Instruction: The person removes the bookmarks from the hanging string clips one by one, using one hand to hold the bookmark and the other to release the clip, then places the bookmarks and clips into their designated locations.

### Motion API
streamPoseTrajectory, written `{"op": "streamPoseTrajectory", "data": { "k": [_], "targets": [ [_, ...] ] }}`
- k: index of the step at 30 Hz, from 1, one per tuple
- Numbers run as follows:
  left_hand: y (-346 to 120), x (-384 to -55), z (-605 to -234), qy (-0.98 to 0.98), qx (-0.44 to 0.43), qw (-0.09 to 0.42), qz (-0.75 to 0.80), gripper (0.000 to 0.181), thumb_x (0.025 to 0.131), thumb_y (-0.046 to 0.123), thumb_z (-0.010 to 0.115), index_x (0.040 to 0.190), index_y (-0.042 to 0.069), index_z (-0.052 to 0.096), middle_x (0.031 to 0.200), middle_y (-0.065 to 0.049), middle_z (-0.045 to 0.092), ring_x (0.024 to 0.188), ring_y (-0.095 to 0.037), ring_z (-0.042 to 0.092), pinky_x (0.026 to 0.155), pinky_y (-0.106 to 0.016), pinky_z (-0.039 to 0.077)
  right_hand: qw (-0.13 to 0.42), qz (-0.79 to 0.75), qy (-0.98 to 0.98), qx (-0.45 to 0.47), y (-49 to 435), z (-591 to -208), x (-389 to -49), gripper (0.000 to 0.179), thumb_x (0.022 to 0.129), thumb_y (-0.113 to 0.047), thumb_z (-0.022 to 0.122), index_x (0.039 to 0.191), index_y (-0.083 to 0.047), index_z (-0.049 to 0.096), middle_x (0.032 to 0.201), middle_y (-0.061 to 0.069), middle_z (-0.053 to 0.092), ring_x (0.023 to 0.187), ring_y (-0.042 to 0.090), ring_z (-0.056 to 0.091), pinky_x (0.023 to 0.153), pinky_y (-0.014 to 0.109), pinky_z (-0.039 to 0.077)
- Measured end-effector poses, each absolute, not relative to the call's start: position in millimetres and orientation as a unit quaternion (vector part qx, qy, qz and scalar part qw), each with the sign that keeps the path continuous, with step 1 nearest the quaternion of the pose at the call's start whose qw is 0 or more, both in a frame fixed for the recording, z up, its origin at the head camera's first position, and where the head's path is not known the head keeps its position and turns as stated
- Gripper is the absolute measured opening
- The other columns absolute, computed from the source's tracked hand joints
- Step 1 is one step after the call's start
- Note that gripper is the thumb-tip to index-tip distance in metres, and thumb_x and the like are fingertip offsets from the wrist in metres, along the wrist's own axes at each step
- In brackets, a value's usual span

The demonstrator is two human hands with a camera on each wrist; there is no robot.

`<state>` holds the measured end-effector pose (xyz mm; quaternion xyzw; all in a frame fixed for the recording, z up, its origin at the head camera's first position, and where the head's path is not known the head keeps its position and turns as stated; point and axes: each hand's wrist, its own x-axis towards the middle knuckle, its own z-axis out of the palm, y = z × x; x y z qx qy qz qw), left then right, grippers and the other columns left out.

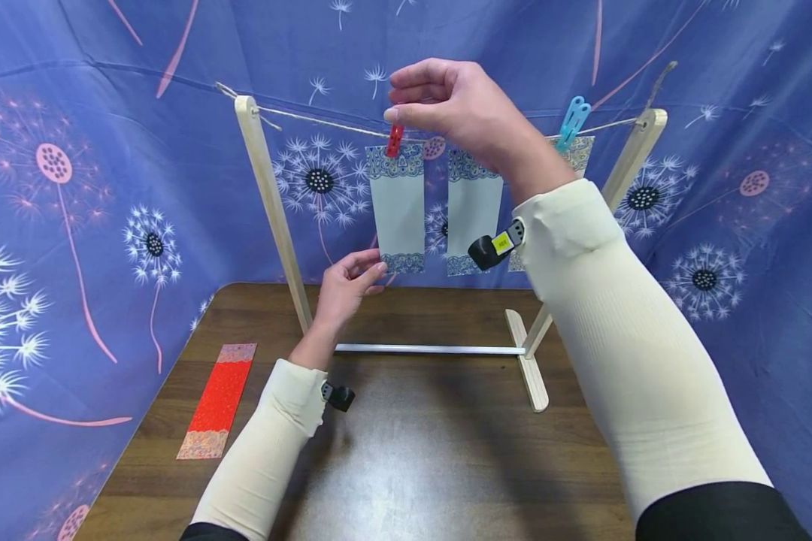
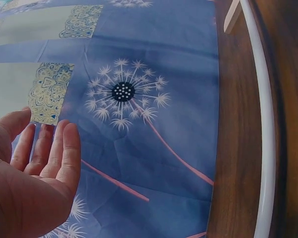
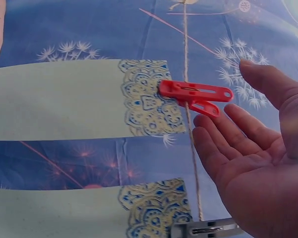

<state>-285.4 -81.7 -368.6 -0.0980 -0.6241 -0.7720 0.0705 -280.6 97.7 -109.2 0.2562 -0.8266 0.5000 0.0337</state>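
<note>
A pale card [image 1: 398,207] with patterned ends hangs from a string [image 1: 325,122], held at its top by a red clothespin [image 3: 193,93]. My right hand [image 1: 456,105] is beside the clothespin's handles, thumb and fingers spread apart around its upper end, gripping nothing. Low down, my left hand [image 1: 345,289] is at the card's bottom left corner. In the left wrist view its thumb overlaps the corner's edge, and the fairly straight fingers reach up behind the card's lower side. Beside it hangs a second pale card [image 1: 472,207] under a grey clothespin [image 3: 206,228].
A third patterned card [image 1: 580,154] hangs at the right from a blue clothespin [image 1: 572,124], partly behind my right arm. Wooden posts [image 1: 271,203] hold the string, joined low by a white bar [image 1: 429,349]. On the table's left lies a red card [image 1: 219,398] with patterned ends.
</note>
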Motion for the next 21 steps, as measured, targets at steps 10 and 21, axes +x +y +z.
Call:
{"op": "streamPoseTrajectory", "data": {
  "k": [10,21],
  "targets": [
    [-78.4,-284.4,-369.8,-0.624,-0.105,0.076,-0.771,0.032,0.087,0.011,0.072,0.116,0.0,0.065,0.105,-0.015,0.069,0.099,-0.041,0.063,0.077,-0.042,0.058,0.028,0.5,-0.83,0.245,97.1,-115.0,-281.2,0.04,0.088,-0.021,0.071,0.126,-0.012,0.061,0.116,0.005,0.064,0.107,0.016,0.06,0.099,0.026,0.045],
    [-77.0,-283.8,-369.1,-0.629,-0.091,0.083,-0.768,0.033,0.086,0.015,0.073,0.115,0.001,0.066,0.101,-0.012,0.07,0.093,-0.035,0.067,0.074,-0.039,0.059,0.037,0.514,-0.824,0.236,97.0,-115.3,-280.9,0.031,0.091,-0.017,0.067,0.121,-0.01,0.065,0.113,0.007,0.065,0.104,0.017,0.062,0.094,0.024,0.049]
  ]
}}
